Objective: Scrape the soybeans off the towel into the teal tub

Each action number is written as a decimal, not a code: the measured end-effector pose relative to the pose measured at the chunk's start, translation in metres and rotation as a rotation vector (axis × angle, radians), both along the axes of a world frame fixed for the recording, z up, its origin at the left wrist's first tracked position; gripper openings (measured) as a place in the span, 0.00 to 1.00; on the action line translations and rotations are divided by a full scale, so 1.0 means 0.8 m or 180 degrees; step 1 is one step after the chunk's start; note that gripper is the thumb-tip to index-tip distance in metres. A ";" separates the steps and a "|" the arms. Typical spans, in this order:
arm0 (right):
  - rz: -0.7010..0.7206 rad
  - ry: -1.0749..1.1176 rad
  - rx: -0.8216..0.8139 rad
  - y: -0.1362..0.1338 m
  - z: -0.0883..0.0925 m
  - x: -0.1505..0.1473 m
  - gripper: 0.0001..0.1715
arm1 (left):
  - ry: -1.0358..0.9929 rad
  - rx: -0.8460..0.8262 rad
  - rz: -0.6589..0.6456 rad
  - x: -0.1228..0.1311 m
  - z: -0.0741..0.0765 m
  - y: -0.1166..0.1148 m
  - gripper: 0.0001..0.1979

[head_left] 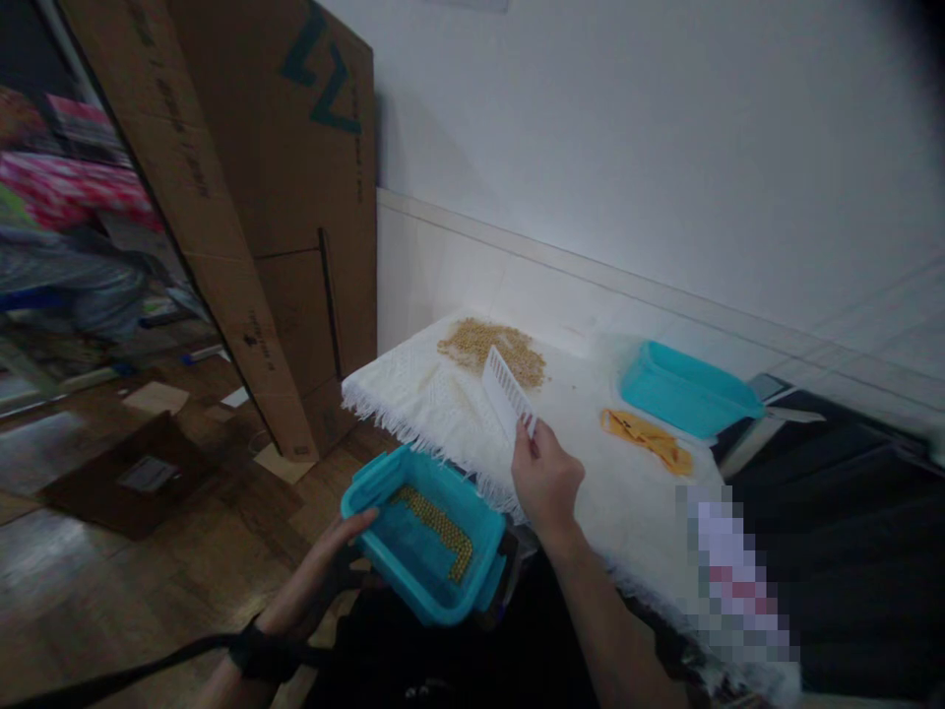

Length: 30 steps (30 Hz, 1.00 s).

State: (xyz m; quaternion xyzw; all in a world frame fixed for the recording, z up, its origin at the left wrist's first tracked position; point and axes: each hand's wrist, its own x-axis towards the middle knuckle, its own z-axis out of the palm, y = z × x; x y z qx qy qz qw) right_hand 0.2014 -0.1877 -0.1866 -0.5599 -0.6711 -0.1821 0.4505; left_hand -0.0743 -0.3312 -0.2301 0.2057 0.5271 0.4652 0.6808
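My left hand point(346, 542) grips the near left rim of a teal plastic bin point(384, 576), tilted a little below the table's front edge. Several small yellow-green beans point(435, 522) lie in a band along the bin's bottom. Over the table, my right hand point(547, 478) is closed on the lower end of a white slotted plastic piece point(502, 394). The upper end of that piece overlaps a spread pile of tan beans or grains point(479, 340) on the white cloth; whether it touches them I cannot tell.
A white fringed cloth covers the table point(583, 483). Toward its right stand a second teal bin point(683, 394) and an orange folded item point(650, 440). A tall cardboard box point(295, 197) leans at left, and flattened cardboard point(140, 473) lies on the wooden floor.
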 end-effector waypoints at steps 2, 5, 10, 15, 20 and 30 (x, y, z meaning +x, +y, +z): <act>0.0152 -0.0217 0.0073 -0.006 -0.006 -0.016 0.22 | 0.0008 -0.0012 -0.0017 -0.001 0.003 0.000 0.51; 0.0274 -0.0475 0.0095 -0.003 -0.008 -0.046 0.19 | 0.0064 -0.0029 0.0009 -0.004 0.007 0.000 0.48; 0.0291 -0.0598 -0.0098 0.017 -0.001 -0.096 0.16 | 0.0127 0.0024 0.0032 -0.013 0.012 0.000 0.46; 0.0312 -0.0514 -0.0462 0.037 0.002 -0.131 0.15 | 0.0157 0.0129 0.0000 -0.017 0.019 -0.004 0.43; 0.0435 -0.0457 -0.0646 0.050 0.007 -0.149 0.16 | 0.0124 0.0089 0.0054 -0.017 0.022 -0.005 0.50; 0.0742 0.0233 -0.0753 0.062 0.034 -0.142 0.13 | 0.0023 -0.0019 0.0201 -0.018 0.015 -0.002 0.51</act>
